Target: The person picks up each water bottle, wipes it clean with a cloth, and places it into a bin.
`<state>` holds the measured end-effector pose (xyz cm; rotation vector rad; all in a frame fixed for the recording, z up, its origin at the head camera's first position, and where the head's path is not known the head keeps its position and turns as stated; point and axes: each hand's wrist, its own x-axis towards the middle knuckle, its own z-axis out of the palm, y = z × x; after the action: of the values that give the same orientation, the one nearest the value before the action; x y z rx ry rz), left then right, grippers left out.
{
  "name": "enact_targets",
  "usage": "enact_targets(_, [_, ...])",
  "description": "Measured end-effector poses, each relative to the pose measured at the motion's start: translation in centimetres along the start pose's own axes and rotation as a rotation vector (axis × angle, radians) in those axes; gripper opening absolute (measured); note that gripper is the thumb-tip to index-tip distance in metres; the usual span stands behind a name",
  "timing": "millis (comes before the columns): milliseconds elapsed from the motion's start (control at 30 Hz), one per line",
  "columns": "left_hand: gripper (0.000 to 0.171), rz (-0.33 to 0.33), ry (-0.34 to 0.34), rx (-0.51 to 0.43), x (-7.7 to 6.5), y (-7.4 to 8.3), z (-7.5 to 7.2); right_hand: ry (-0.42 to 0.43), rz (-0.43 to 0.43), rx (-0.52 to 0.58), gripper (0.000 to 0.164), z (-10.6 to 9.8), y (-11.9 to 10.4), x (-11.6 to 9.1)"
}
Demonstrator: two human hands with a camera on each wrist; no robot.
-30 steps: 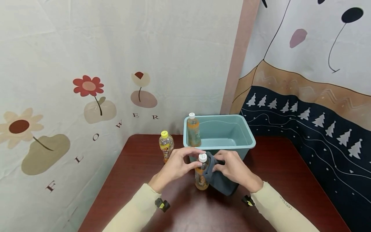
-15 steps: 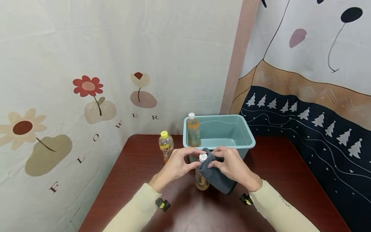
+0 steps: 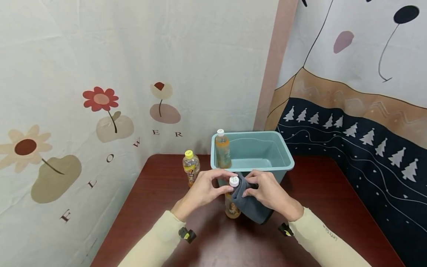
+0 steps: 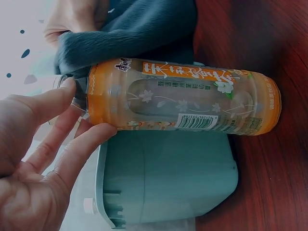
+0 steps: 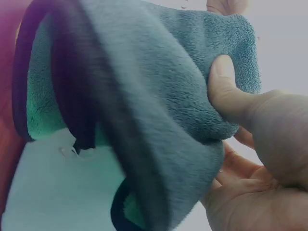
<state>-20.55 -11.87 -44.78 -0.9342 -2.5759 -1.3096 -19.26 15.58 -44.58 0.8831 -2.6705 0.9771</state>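
An upright bottle with a white cap and an orange label stands on the table in front of the bin. My left hand grips it around the neck, just below the cap, with thumb and fingers. A dark grey cloth hangs from my right hand, which pinches it between thumb and fingers. The cloth lies against the bottle's upper right side and covers part of it. In the right wrist view the cloth hides the bottle.
Behind the hands stands a light blue-green plastic bin with another white-capped bottle inside its left end. Left of the bin, a yellow-capped bottle stands on the dark red table. Printed fabric walls rise behind.
My right hand has shifted slightly left and the cloth now covers more of the bottle's upper part. My left hand stays at the neck, and the bottle has hardly moved.
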Motion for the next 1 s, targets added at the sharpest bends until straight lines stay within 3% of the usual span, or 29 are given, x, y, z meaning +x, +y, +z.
enact_targets(167, [0.040,-0.002,0.001,-0.015,-0.1,-0.1,-0.1,-0.045,0.024,-0.025,0.024,0.8,1.2,-0.4])
enact_targets(467, [0.042,-0.001,-0.006,-0.040,-0.2,-0.1,-0.1,-0.144,0.043,-0.012,0.017,4.1,3.7,-1.1])
enact_targets(633, [0.042,0.006,-0.007,-0.045,-0.1,-0.1,-0.1,-0.172,0.019,0.004,0.015,5.6,4.9,-1.2])
enact_targets(800, [0.042,0.004,-0.007,-0.040,-0.1,-0.3,0.0,-0.217,0.026,0.011,0.019,7.0,5.7,-1.2])
enact_targets(1000, [0.042,0.003,-0.003,-0.030,-0.1,-0.1,0.0,-0.228,0.074,0.027,0.019,7.5,6.1,-1.4])
